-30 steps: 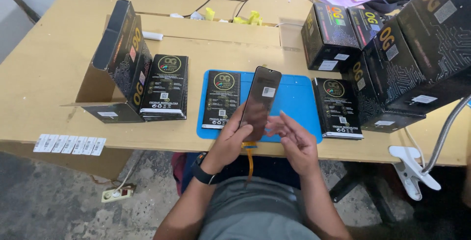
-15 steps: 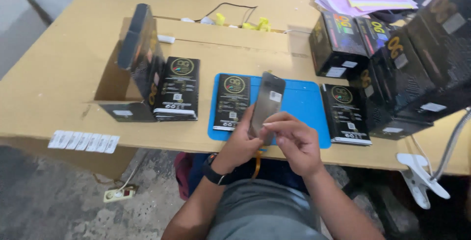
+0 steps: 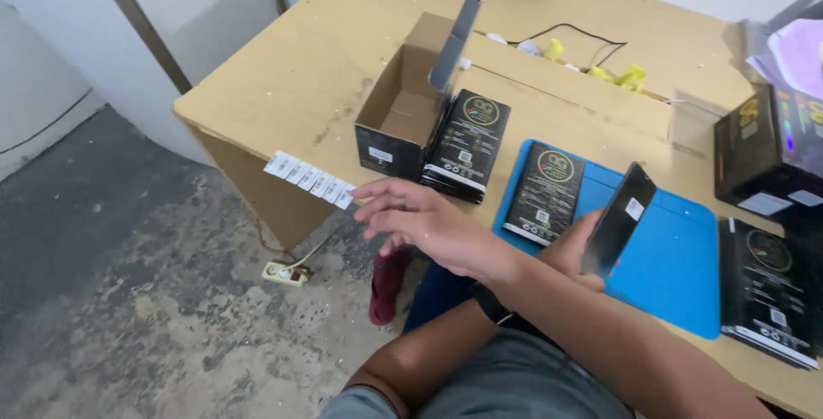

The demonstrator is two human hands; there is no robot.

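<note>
Glossy black, the flat phone (image 3: 619,218) stands tilted in the right hand (image 3: 576,249), while the left hand (image 3: 426,220) reaches, fingers spread and empty, toward white label strips (image 3: 310,181) on the wooden counter (image 3: 291,85).

Black boxes (image 3: 467,143), blue mat (image 3: 677,256), white label strip (image 3: 310,181).

- Bright, even daylight, seemingly from the upper right.
- Soft shadows beneath the table (image 3: 257,119).
- Slight motion blur on the left hand (image 3: 429,222).
- Edges mildly distorted.
</note>
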